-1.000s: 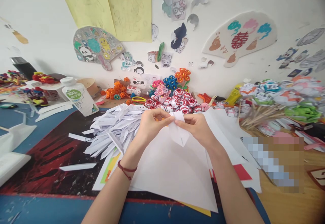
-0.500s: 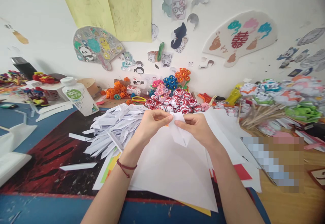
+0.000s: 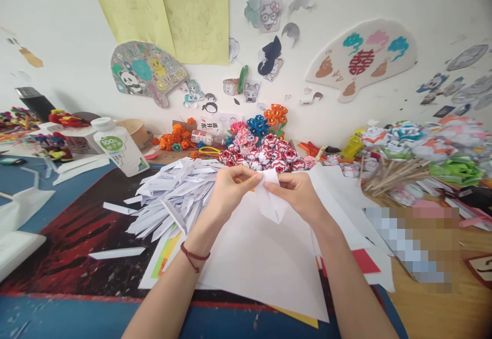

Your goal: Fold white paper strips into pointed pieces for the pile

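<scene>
Here, both hands hold one small white paper piece (image 3: 271, 198) up over the big white sheets (image 3: 265, 257) on the table. The left hand (image 3: 230, 188) pinches its top edge with thumb and fingers closed on it. The right hand (image 3: 298, 193) pinches the other side the same way. The piece hangs down to a point, so I think a fold is being pressed flat just now. Next, the fingers likely need to line up the edges and rub the crease hard. A pile of folded white strips (image 3: 172, 200) lies just left of the hands. Red and white paper flowers (image 3: 265, 157) sit behind.
</scene>
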A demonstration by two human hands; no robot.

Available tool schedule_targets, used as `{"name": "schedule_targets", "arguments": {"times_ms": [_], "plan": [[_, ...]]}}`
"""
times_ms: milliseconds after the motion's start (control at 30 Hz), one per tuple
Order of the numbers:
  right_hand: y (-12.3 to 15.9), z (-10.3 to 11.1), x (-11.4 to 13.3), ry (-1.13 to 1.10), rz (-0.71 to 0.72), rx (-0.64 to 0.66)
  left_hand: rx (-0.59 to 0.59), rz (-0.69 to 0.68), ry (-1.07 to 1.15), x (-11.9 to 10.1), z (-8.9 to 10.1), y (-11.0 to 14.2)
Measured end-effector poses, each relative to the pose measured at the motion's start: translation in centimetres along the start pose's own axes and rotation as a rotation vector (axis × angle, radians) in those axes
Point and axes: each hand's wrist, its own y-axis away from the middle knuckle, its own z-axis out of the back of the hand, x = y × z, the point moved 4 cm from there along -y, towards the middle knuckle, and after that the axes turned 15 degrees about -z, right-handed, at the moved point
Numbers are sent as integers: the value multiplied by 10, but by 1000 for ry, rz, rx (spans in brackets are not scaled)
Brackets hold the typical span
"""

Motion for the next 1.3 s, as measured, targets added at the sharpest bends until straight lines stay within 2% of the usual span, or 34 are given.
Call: {"name": "schedule_targets", "arguments": {"times_ms": [200,567,1000,1300], "plan": [[0,-3,-1,-29,-11,35,-35,-48,-76,1,2,1],[-1,-7,-1,-90,-27,79,-10,-207,-336,-5,5,-1],[0,-8,-1,-76,-55,52,-52,-190,-334,-1,3,2],[-2,-10,-3,-86,-54,38,-77,-221,-473,-7,2,3]]}}
